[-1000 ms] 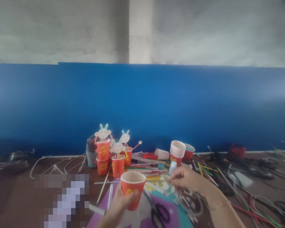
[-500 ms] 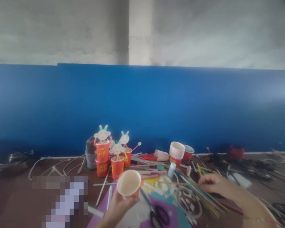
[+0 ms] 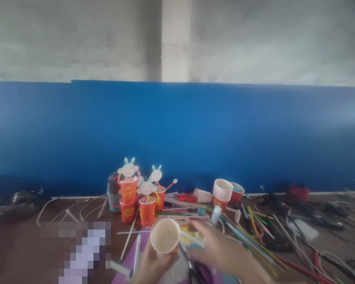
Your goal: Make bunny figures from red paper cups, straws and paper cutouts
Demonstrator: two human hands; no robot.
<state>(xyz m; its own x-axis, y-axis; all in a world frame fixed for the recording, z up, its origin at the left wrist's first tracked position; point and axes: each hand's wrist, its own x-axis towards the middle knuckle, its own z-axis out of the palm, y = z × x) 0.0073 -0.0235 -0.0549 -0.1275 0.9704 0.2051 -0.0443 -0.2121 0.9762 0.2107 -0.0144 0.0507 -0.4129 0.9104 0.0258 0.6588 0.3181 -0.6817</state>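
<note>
Low over the cluttered tabletop (image 3: 23, 244), the left hand (image 3: 152, 266) wraps a light, crushable red paper cup (image 3: 165, 236), best held gently round its wall; the blurred right hand (image 3: 221, 252) hovers beside it, grip unclear.

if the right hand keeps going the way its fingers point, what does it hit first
Most likely the paper cup held in the left hand. The right hand is blurred, fingers pointing left toward the cup's rim, though depth is hard to judge.

My single head-worn view looks forward and slightly down — close over the worktop (image 3: 23, 244) at the bottom edge, facing the blue wall panel (image 3: 177, 134) beyond.
</note>
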